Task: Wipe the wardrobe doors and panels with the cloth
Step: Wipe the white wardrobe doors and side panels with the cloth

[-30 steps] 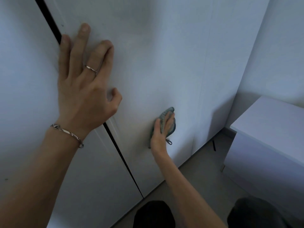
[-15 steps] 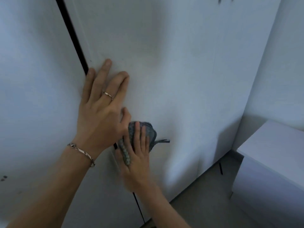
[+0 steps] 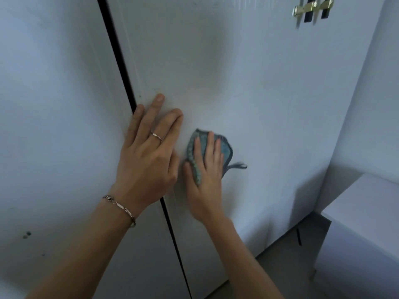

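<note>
Left hand flat on the door, fingers straight, ring and bracelet showing, right across the dark gap. Just right of that gap, the right hand presses the cloth to the door with fingers extended. Brass handle far up-right of the gap; white cabinet and grey floor low right.

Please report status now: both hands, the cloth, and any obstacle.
Left hand flat on door. Right hand presses cloth on it. No obstacle seen.
</note>
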Motion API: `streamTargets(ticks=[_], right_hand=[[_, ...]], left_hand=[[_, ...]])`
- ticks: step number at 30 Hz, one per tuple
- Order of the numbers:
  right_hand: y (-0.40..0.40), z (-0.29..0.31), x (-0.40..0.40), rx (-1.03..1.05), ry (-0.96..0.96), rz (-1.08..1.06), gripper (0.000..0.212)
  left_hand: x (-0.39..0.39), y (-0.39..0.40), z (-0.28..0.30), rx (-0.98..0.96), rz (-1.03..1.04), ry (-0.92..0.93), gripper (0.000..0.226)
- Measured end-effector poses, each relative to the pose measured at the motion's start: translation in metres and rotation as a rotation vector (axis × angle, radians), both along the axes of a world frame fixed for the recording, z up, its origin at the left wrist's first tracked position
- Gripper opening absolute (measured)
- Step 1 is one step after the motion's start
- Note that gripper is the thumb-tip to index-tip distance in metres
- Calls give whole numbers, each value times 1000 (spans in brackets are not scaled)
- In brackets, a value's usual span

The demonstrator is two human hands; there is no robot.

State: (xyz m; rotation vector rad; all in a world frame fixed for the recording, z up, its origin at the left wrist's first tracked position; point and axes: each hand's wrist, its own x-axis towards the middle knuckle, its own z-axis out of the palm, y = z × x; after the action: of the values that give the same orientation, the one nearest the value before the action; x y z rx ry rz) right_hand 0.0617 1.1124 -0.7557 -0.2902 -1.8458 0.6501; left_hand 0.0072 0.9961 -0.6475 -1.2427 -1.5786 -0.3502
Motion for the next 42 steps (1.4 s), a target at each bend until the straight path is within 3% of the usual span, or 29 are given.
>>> streamTargets(ticks=[5, 8, 13, 17, 20, 23, 29, 31, 38, 42], right_hand=[[15, 31, 3, 8, 21, -20, 54], [5, -16, 3, -45, -3, -26, 60], [-12, -93, 14, -306, -71, 32, 66], [3, -52, 18, -300, 2, 57, 64], [24, 11, 19, -170, 60, 43, 69], [28, 60, 10, -27, 50, 1, 58], [37, 45, 11, 121, -8, -36, 57], [48, 28, 14, 38, 8, -39, 57], [91, -11, 37, -593, 142, 48, 54], [109, -16, 44, -843, 144, 48, 62]], left_hand=[[0, -1, 1, -12, -8, -3, 61], [-1, -1, 1, -6, -5, 8, 64], [0, -1, 0, -2, 3, 6, 67], [-1, -2, 1, -20, 6, 1, 68], [-1, -2, 0, -17, 8, 5, 68], [-1, 0, -1, -7, 4, 3, 68], [-1, 1, -1, -4, 6, 3, 65], [-2, 1, -1, -5, 8, 7, 65], [-4, 2, -4, 18, -18, 29, 63], [-2, 4, -3, 27, -24, 15, 62]])
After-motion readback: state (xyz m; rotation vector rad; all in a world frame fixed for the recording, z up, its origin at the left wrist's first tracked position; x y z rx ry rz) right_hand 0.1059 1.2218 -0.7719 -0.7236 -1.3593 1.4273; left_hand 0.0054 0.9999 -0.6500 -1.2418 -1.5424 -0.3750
